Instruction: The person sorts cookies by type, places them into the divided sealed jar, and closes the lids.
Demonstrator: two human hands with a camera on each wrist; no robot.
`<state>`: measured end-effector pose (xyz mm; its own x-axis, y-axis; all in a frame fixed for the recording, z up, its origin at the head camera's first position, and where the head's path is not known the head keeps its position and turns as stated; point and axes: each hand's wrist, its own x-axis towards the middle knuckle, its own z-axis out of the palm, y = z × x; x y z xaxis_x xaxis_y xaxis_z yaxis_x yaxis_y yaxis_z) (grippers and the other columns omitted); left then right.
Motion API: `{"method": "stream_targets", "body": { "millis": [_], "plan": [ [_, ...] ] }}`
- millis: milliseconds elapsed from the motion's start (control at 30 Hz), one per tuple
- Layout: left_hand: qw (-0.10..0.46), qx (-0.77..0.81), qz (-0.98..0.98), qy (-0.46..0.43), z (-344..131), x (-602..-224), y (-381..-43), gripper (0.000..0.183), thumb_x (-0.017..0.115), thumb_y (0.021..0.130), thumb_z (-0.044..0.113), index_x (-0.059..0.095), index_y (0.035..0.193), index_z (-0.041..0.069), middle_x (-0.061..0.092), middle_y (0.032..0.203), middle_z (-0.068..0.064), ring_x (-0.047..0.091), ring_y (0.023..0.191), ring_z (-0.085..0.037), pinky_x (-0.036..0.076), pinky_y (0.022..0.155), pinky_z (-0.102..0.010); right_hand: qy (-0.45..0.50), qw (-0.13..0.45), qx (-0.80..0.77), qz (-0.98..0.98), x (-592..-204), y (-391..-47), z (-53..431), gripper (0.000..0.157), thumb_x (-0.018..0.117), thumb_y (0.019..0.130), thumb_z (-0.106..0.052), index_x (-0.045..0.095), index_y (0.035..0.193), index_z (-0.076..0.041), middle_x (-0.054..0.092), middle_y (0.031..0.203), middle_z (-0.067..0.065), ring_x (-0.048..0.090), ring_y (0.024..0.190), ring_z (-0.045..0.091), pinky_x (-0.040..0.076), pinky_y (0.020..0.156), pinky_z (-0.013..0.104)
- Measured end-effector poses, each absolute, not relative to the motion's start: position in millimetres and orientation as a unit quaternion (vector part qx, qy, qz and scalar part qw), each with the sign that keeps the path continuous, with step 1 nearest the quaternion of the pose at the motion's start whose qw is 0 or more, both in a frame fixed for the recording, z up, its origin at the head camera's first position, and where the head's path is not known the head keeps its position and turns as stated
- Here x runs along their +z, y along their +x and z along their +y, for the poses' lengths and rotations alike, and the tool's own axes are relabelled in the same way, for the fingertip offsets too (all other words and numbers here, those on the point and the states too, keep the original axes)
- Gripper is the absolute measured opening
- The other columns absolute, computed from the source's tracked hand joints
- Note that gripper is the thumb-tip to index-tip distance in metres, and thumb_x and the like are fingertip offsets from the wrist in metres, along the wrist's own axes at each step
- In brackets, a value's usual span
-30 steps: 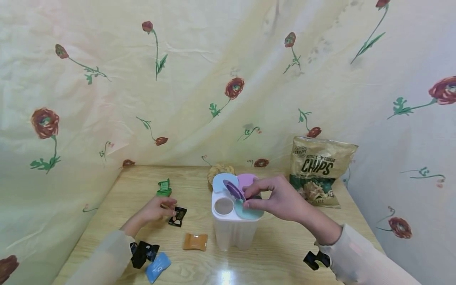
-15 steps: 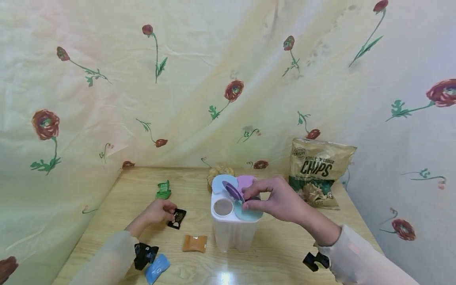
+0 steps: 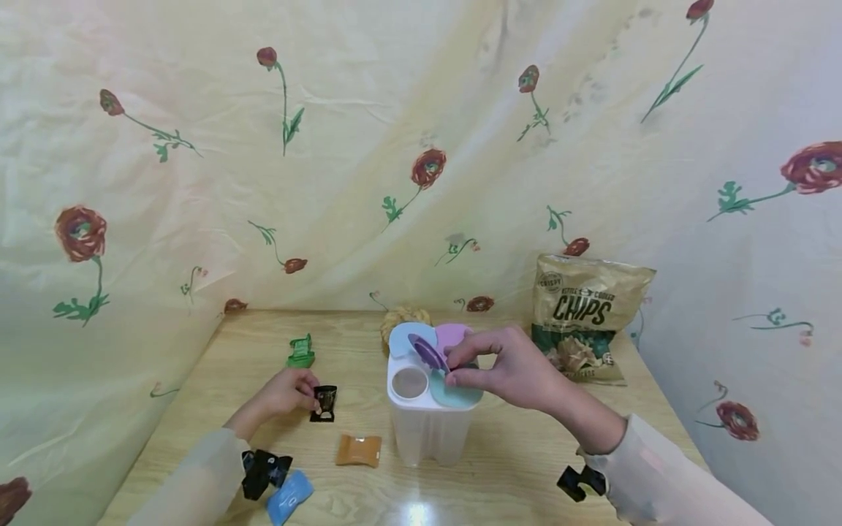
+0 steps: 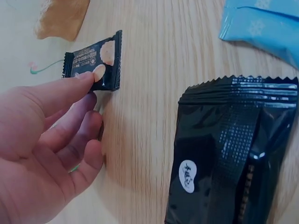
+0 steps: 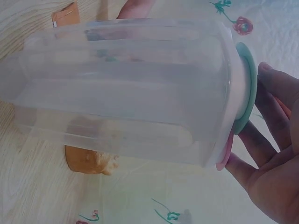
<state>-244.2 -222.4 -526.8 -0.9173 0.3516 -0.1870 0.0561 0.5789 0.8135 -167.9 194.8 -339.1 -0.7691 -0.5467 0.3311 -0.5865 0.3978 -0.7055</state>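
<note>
In the head view my left hand pinches a small black snack packet between thumb and fingers. The left wrist view shows the thumb on its printed face, which has pictures of round biscuits. My right hand holds up a purple lid by its edge, tilted beside a round opening. That opening is in the white top of a clear divided container. Blue, pink-purple and mint lids cover its other sections. In the right wrist view the fingers are close to the mint lid.
An orange packet lies left of the container, a green one beyond my left hand. Near my left sleeve are a blue packet and a larger black packet. A chips bag stands back right; a tan bundle sits behind the container.
My left fingers have closed on the small black packet, which has turned slightly and shifted a little left in view. My right hand keeps the purple lid raised in nearly the same place.
</note>
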Motion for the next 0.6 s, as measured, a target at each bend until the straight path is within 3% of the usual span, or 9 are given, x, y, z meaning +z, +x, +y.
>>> {"method": "stream_targets", "body": {
  "millis": [100,400,600],
  "plan": [
    [0.167,0.452,0.866,0.133,-227.1,-524.7,-243.3,0.034,0.078,0.083,-0.003,0.064,0.114,-0.009,0.065,0.086,-0.009,0.061,0.078,-0.017,0.050,0.065,-0.029,0.338,0.023,0.435,-0.835,-338.5,-167.3,194.6,0.009,0.087,0.083,-0.018,0.082,0.091,-0.021,0.077,0.089,-0.015,0.071,0.089,0.009,0.057,0.081,0.032],
    [0.150,0.472,0.853,0.167,-238.2,-507.9,-240.3,0.042,0.070,0.092,0.006,0.060,0.129,-0.012,0.066,0.101,-0.014,0.061,0.085,-0.016,0.056,0.069,-0.032,0.335,0.019,0.437,-0.835,-339.6,-166.9,194.5,0.008,0.086,0.084,-0.019,0.082,0.091,-0.022,0.076,0.091,-0.014,0.070,0.090,0.009,0.058,0.082,0.034],
    [0.102,0.500,0.842,0.173,-229.3,-478.3,-238.0,0.031,0.071,0.094,0.010,0.066,0.120,-0.006,0.069,0.095,-0.013,0.064,0.080,-0.020,0.058,0.069,-0.034,0.334,0.019,0.434,-0.837,-339.8,-167.7,194.6,0.009,0.086,0.084,-0.018,0.082,0.091,-0.022,0.077,0.091,-0.013,0.070,0.090,0.009,0.058,0.081,0.034]
  ]
}}
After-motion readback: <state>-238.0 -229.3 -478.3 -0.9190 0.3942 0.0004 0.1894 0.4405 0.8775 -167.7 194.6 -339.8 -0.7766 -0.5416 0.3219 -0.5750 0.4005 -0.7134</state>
